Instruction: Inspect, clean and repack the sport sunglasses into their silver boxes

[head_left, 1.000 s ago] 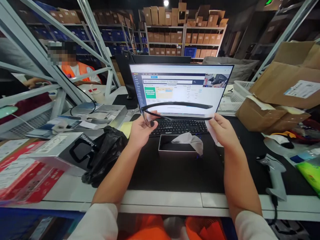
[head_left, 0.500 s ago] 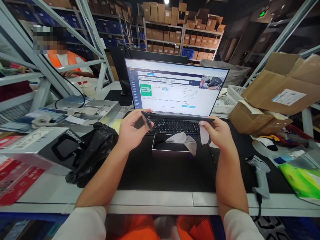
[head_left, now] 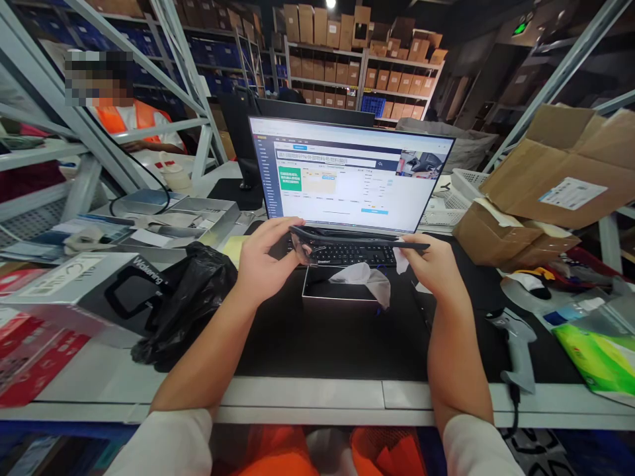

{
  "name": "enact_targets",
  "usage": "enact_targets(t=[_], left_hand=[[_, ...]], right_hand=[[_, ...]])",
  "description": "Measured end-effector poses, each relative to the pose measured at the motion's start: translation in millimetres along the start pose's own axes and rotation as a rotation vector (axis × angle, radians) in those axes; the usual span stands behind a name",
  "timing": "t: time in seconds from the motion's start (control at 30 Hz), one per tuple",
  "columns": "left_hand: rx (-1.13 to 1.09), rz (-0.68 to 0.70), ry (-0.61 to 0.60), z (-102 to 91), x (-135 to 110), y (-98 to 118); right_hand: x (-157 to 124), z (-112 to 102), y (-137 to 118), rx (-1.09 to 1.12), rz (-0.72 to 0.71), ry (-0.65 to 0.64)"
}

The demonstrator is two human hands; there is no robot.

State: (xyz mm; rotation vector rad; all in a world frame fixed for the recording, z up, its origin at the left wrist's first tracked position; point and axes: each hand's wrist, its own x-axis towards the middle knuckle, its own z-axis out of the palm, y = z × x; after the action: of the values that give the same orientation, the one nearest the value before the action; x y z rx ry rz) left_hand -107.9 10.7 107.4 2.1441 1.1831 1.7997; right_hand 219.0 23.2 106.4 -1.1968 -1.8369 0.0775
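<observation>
Both my hands hold a pair of dark glasses (head_left: 347, 239) just above the black keyboard (head_left: 350, 254). My left hand (head_left: 265, 259) is closed on the lens end at the left. My right hand (head_left: 430, 266) pinches the long temple arm at the right, together with a small white cloth (head_left: 401, 262). Below the glasses sits an open grey box (head_left: 340, 294) with white tissue in it, on the black desk mat (head_left: 337, 340). The monitor (head_left: 347, 173) stands just behind.
A black plastic bag (head_left: 186, 301) and a white glasses carton (head_left: 82, 291) lie left. A grey barcode scanner (head_left: 516, 344) and a green packet (head_left: 598, 357) lie right, under cardboard boxes (head_left: 540, 192). A person in an orange vest (head_left: 126, 119) sits at the back left.
The glasses came down from in front of the screen to just above the keyboard, both hands lowering with them. The left hand turned the lens end inward.
</observation>
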Motion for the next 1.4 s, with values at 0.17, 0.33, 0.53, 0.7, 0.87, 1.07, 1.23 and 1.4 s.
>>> enact_targets(t=[0.17,0.33,0.53,0.7,0.87,1.07,1.23,1.4], left_hand=[[0.076,0.053,0.002,0.3,0.6,-0.8],[0.108,0.107,0.0,0.4,0.7,-2.9],[0.093,0.096,0.028,-1.0,0.0,-1.2],[0.1,0.168,0.01,1.3,-0.2,-0.7],[0.117,0.232,0.007,1.8,-0.1,-2.7],[0.125,0.303,-0.022,2.8,-0.5,-4.0],[0.059,0.452,-0.086,3.0,2.5,-7.6],[-0.144,0.538,-0.138,7.9,2.3,-9.1]], right_hand=[[-1.0,-4.1,-4.7,0.001,0.005,0.005],[-1.1,-4.0,-3.4,-0.059,0.0,0.004],[0.4,-1.5,-1.3,-0.117,-0.02,-0.036],[0.6,-3.2,-7.3,-0.12,-0.012,-0.075],[-0.4,-2.4,-9.1,-0.127,-0.031,-0.082],[-1.0,0.5,-6.8,-0.092,-0.025,-0.101],[-0.4,-3.3,-7.8,-0.041,0.094,-0.198],[-0.9,-9.9,-18.1,0.184,0.283,-0.391]])
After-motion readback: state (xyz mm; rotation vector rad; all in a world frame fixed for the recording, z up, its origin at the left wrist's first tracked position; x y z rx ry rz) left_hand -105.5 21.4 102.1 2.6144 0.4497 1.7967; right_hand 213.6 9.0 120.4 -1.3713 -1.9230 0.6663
